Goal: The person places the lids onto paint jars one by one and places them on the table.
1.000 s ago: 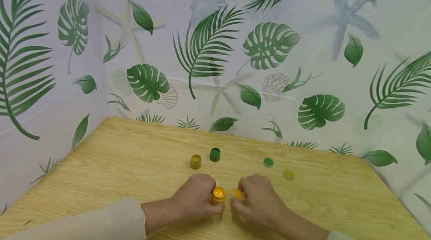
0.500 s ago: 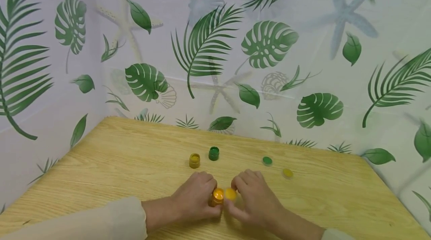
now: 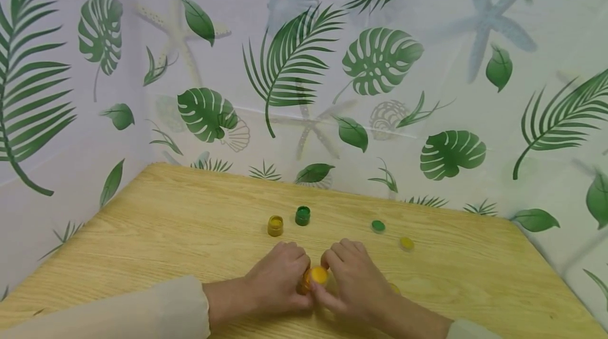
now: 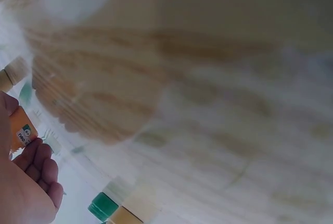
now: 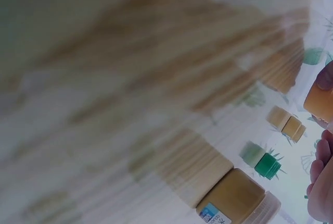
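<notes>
In the head view my left hand grips a small jar of orange paint low over the table, its side partly covered by the fingers. My right hand pinches a round yellow-orange lid between thumb and fingers. The lid overlaps the jar's mouth; whether it is seated cannot be told. The left wrist view has the orange jar's white label facing out, above the curled fingers. At the right edge of the right wrist view, the jar is cut off by the frame.
Farther back stand an uncovered ochre jar and an uncovered green jar. A green lid and a yellow lid lie to the right. A yellowish-brown jar with a clear rim appears close in the right wrist view. Leaf-printed cloth hangs behind the table.
My right hand has moved left, bringing the lid from beside the orange jar to over its mouth. My left hand has stayed nearly in place. A yellow edge now shows beside the right wrist.
</notes>
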Tool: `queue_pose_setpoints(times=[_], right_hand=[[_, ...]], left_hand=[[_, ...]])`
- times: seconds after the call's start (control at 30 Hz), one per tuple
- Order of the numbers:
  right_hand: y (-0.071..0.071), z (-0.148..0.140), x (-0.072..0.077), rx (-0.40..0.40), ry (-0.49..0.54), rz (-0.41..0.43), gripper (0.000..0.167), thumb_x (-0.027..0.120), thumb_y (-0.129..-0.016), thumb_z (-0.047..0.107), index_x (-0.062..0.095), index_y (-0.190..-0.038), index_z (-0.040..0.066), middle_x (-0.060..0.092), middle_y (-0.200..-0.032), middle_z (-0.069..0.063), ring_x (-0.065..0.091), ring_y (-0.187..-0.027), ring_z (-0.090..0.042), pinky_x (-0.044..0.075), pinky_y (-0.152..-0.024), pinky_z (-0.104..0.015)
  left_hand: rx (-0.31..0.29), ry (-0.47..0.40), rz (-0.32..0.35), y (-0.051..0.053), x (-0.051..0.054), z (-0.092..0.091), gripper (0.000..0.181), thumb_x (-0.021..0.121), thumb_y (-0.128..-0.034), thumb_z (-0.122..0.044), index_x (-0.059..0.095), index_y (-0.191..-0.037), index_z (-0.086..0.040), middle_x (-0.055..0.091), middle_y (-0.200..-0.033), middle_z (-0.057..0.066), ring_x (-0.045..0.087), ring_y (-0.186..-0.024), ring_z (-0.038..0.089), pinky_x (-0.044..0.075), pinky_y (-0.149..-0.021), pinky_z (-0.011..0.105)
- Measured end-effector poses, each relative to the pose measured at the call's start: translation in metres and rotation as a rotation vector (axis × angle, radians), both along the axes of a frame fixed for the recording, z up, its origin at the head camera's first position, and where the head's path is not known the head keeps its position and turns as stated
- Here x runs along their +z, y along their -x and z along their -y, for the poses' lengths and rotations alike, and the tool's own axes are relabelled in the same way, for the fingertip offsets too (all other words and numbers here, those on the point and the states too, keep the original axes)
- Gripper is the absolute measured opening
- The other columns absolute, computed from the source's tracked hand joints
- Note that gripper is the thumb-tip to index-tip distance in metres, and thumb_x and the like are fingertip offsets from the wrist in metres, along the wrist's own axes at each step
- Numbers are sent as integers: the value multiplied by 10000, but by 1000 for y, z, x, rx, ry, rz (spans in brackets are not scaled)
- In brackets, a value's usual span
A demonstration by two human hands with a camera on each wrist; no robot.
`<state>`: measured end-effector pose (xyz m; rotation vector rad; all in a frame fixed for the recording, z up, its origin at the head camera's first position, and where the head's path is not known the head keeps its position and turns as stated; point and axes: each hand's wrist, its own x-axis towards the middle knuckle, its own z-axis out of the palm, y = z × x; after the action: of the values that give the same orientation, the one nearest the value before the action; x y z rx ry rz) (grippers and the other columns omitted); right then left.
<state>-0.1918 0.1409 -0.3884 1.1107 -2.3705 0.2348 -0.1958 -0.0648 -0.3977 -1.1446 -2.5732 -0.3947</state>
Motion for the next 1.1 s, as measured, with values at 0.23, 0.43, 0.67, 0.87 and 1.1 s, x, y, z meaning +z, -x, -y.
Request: queue_pose_setpoints(times=[0.23,0.43,0.67,0.87,1.1], right_hand=[[0,1,-2,-14,-36,11,239,672,-866,423,572,-852,207,514,-820,97,415,-799,-73,406,-823,-315],[-1,-1,-4,21,-41,-16,222,682,-850,404,578,-857,209,508,-833,106,408,-802,-71,382,-805,-291],[-2,0,-3,50,-53,-30,225,687,-852,401,582,-862,202,519,-830,97,413,-805,-75,381,-798,-293],[-3,2,-1,2,-58,-19,284,677,-874,456,561,-807,205,462,-774,120,368,-758,-69,384,-802,-296],[-4,2,-1,-15,-45,9,386,653,-890,527,490,-702,231,352,-700,149,319,-713,-53,371,-776,-284]], left_hand=[[-4,33,26,-1,1,-1,269,745,-761,-404,594,-765,-181,417,-677,-142,357,-644,28,298,-641,168],[-36,20,14,-2,0,-3,251,747,-754,-384,595,-774,-184,408,-682,-144,360,-657,25,311,-669,165],[-35,34,-8,-2,0,-2,276,746,-773,-416,607,-789,-177,406,-684,-141,351,-657,29,303,-668,165],[-34,56,-12,-3,1,-2,290,755,-770,-427,606,-802,-181,417,-702,-142,359,-672,24,318,-685,167],[-57,54,-41,-4,0,-3,302,767,-756,-431,582,-776,-192,404,-693,-149,344,-666,20,304,-676,161]])
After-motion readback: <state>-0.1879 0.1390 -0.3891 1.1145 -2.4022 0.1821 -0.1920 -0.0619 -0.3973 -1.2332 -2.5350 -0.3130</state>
